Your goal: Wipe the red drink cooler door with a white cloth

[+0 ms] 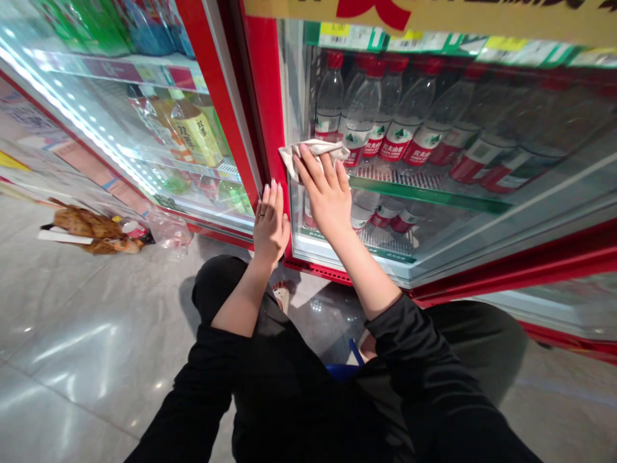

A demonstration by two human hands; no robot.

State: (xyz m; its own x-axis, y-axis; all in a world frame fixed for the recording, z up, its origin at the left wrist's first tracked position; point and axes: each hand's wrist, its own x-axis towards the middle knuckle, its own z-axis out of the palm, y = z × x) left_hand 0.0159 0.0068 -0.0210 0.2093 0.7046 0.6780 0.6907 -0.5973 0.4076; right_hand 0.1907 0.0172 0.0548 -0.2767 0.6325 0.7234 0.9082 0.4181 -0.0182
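Note:
My right hand (329,193) presses a white cloth (315,149) against the glass door (429,218) of a red-framed drinks fridge, near the door's left side. Its fingers are spread over the cloth, whose edges stick out past the fingertips. Lower and to the left, my left hand (271,222) rests with straight fingers on the red door frame (267,96). A ring shows on one finger, and that hand holds nothing. Behind the glass stand several clear water bottles (398,132) with red caps and red labels.
A second fridge (193,38) with bottled drinks stands to the left. On the grey tiled floor (87,334) lie a brown patterned bag (87,225) and a clear plastic bag (169,231). Something blue (344,371) shows beneath me, between my legs.

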